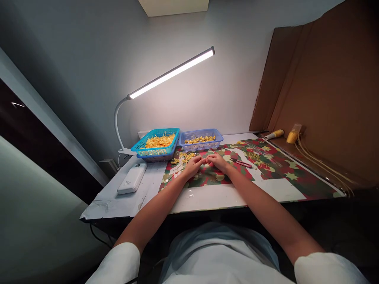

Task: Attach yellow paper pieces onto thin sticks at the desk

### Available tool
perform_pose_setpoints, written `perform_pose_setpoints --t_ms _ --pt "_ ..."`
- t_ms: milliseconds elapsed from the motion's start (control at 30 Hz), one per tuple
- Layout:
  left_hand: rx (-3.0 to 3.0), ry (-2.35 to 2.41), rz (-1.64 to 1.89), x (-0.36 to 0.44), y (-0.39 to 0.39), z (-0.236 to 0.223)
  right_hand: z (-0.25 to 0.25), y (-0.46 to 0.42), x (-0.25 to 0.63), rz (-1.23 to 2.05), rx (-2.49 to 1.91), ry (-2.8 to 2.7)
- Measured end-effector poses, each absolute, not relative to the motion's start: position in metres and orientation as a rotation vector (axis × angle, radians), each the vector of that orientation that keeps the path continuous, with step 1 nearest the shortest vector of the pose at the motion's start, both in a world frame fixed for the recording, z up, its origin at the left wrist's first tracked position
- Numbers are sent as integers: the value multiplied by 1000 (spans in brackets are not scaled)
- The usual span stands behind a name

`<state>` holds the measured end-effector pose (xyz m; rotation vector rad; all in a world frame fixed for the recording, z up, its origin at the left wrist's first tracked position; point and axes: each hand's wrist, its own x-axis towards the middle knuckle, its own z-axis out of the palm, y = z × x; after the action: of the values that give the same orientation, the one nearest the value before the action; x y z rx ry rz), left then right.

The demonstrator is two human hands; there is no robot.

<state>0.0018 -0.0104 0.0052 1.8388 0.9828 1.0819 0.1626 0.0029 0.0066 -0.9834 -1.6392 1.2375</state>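
My left hand (194,165) and my right hand (217,161) rest together on the red-and-green patterned mat (266,169) in the middle of the table. Both have their fingers curled and pinched towards each other, fingertips almost touching. Whatever sits between the fingertips is too small to name. A small heap of yellow pieces (183,157) lies just beyond my left hand. A red-handled cutter (241,162) lies on the mat just right of my right hand.
A teal basket (139,148) and a blue basket (219,138) hold yellow pieces at the back. A white lamp (171,73) arches over them. A white power bank (132,177) lies at the left. Yellow spools (293,136) and cardboard (325,79) stand at the right.
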Motion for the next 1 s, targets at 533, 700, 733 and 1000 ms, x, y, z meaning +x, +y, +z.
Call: perform_pose_setpoints --t_ms 533,700,733,1000 --pt "1902 1156 1117 -1 -4 3 17 -7 167 1185 -1070 -1592" --pt "1871 1216 1128 0 -5 4 18 -7 167 1157 -1074 -1623" --pt "1864 1228 1134 0 -5 4 18 -7 168 1152 -1075 -1629" --pt "1864 1301 1167 -1 -5 4 20 -10 169 1121 -1096 -1650"
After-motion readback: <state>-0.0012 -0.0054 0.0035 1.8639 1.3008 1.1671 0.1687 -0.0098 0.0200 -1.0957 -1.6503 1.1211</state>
